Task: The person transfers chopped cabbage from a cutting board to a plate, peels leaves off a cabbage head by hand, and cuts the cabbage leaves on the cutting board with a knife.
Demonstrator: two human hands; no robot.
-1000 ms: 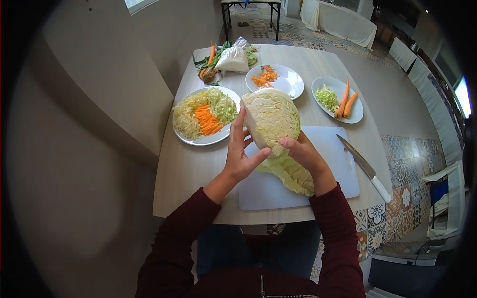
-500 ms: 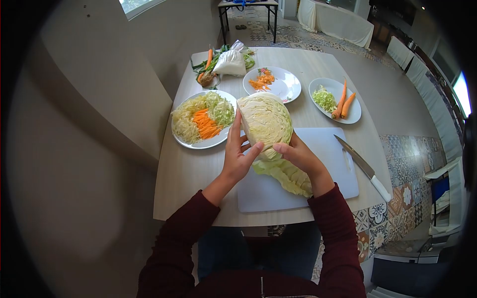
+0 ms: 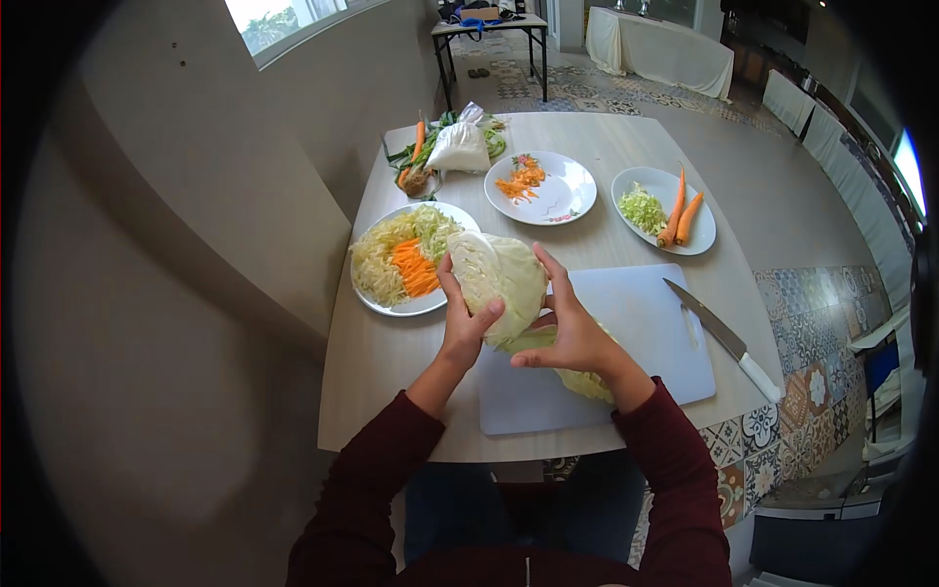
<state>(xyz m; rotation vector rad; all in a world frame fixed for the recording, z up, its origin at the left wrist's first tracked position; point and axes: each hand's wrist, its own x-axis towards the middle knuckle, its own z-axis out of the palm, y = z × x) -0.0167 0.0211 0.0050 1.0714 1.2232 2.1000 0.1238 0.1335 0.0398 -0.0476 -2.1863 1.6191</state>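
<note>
A cut pale green cabbage (image 3: 501,284) is raised over the left part of the cutting board, its layered cut face turned to the left and its smooth outer side to the right. My left hand (image 3: 466,318) grips it from the left, thumb across the front. Against its right side lies my right hand (image 3: 577,338), fingers curved round the edge and thumb spread low near the bottom. Loose cabbage leaves (image 3: 585,383) rest on the white cutting board (image 3: 641,338), partly hidden behind my right hand.
A knife (image 3: 724,338) lies along the board's right side. A plate (image 3: 396,309) of shredded vegetables stands at left, a plate (image 3: 572,186) with carrot shreds behind, and an oval plate (image 3: 696,243) with carrots at right. A bag (image 3: 460,147) and vegetables sit at the back.
The cabbage has been turned, so its smooth outer side now shows on the right, and it sits slightly further left and lower. My right thumb has come off its front. The view has shifted slightly.
</note>
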